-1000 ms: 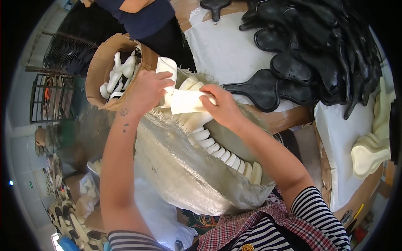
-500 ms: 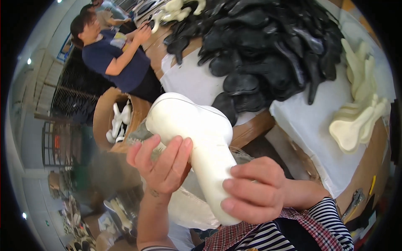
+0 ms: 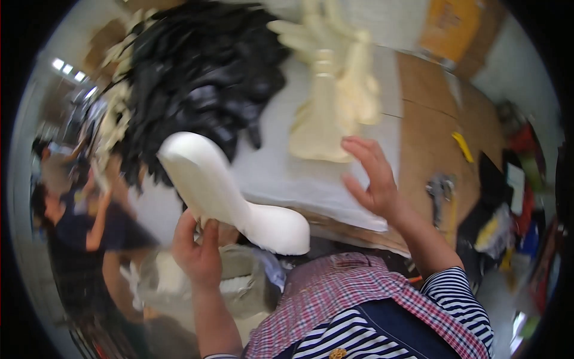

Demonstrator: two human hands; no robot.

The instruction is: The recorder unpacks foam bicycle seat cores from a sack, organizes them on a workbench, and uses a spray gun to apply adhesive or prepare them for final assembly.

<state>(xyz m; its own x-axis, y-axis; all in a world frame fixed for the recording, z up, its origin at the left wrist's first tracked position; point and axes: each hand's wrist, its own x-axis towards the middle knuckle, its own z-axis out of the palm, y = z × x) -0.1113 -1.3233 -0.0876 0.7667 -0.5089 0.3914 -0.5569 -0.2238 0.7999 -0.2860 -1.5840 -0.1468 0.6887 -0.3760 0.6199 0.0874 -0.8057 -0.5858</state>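
Now the left hand [image 3: 197, 254] grips the white foam saddle form [image 3: 230, 194] low; the open right hand [image 3: 373, 176] should support its wide end above the surface [image 3: 275, 173].

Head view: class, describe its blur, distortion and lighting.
Head view: motion blur smears the black pile, the cream pieces and the open right hand; the white foam piece in the left hand is sharper; fisheye bends the table edge, dark rim around; ceiling lights glare upper left.
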